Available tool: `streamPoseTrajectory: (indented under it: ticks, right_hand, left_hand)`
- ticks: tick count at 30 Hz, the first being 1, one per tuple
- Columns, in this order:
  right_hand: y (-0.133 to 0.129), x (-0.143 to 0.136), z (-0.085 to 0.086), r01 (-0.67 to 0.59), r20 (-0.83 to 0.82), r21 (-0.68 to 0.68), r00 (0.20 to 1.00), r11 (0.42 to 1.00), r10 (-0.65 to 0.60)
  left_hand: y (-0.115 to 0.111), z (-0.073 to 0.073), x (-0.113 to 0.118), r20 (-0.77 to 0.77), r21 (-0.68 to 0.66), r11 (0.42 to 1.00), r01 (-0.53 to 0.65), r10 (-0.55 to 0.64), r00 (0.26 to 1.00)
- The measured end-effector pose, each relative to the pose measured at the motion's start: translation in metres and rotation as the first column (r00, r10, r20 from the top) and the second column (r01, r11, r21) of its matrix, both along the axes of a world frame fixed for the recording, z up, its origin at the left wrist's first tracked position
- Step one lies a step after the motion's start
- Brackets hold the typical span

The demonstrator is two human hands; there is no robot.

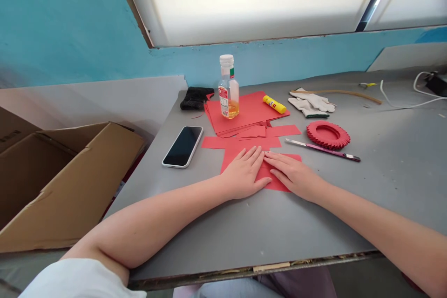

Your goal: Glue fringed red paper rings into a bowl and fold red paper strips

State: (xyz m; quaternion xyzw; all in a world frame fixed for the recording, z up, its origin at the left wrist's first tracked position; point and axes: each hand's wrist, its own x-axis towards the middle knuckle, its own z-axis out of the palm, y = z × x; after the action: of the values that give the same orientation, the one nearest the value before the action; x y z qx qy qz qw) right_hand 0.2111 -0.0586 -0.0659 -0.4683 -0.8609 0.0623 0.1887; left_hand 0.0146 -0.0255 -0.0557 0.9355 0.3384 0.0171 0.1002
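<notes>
My left hand (246, 173) lies flat, fingers spread, on a red paper sheet (274, 183) in front of me. Beside it, my right hand (291, 173) rests on the same sheet with its fingers stretched out, its fingertips close to those of my left hand. Red paper strips (213, 142) lie just beyond the hands. Further back is a stack of red paper (247, 102), with a glass bottle (228, 91) standing on it and a yellow glue stick (274, 104) lying at its right. A utility knife (323, 150) and a folded red paper ring (328, 135) sit to the right.
A phone (183, 146) lies left of the paper. Behind are a black cloth item (196, 98), white gloves (312, 102), a thin brown strip (349, 93) and a white cable (405, 106). An open cardboard box (80, 186) stands beyond the table's left edge.
</notes>
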Motion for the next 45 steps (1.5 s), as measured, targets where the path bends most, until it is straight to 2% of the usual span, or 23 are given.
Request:
streamPoseTrajectory:
  ticks: [10,13,17,21,26,33,39,45]
  right_hand:
    - [-0.001,0.0,0.001,0.007,0.015,-0.002,1.0,1.0,-0.007]
    - [0.003,-0.004,0.001,0.0,0.019,0.042,1.0,0.999,0.0]
    - [0.01,-0.01,0.003,-0.074,0.091,0.138,0.994,0.988,0.062]
    - [0.013,-0.009,0.006,-0.106,0.147,0.166,0.986,0.98,0.082]
    - [0.008,0.008,0.009,-0.066,0.207,0.192,0.978,0.979,0.025]
    - [-0.007,0.054,0.003,0.078,0.203,0.209,0.972,0.975,-0.121]
    - [-0.008,0.068,0.001,0.144,0.151,0.125,0.975,0.982,-0.163]
    - [-0.003,0.067,0.012,0.118,0.146,0.056,0.981,0.991,-0.125]
  left_hand:
    - [0.0,-0.001,-0.001,0.017,-0.011,1.0,-0.002,0.002,1.0]
    - [-0.001,-0.001,0.0,0.037,-0.015,1.0,-0.014,0.015,0.999]
    - [0.0,-0.003,0.0,0.059,-0.001,1.0,-0.022,0.022,0.998]
    - [0.001,-0.003,0.001,0.041,0.004,1.0,-0.022,0.021,0.999]
    - [0.001,0.0,0.001,0.01,-0.005,1.0,-0.016,0.016,1.0]
    - [0.002,0.001,0.002,0.015,-0.003,0.999,-0.033,0.033,0.999]
    - [0.007,0.007,0.005,0.001,0.093,0.993,-0.075,0.075,0.997]
    - [0.012,0.015,0.0,-0.013,0.293,0.956,0.008,-0.005,1.0]
